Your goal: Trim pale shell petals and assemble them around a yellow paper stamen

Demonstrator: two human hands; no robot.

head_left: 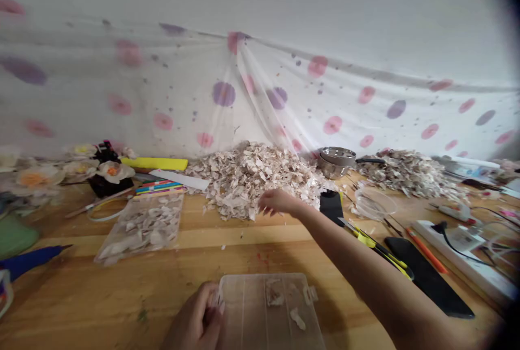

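Bottom centre, the left hand (199,317) pinches a plastic box (254,312), ridges (244,306) pointing up-frame, long axis unclear; the loosely spread right hand (278,202) overlaps mid-frame flakes (260,168), scissors (369,240) lower right.

Cropped at the edges, soft in the middle

The lower edge cuts off the left hand (197,317) and the near end of the clear plastic box (252,306), so how the fingers sit around the box's side is partly unseen. The right hand (278,202) is blurred; whether it touches the pale flakes (249,168) cannot be told, and its forearm (357,263) runs out at the bottom. The left edge crops a blue tool (32,263) and a green object (16,233), the latter too blurred to identify.
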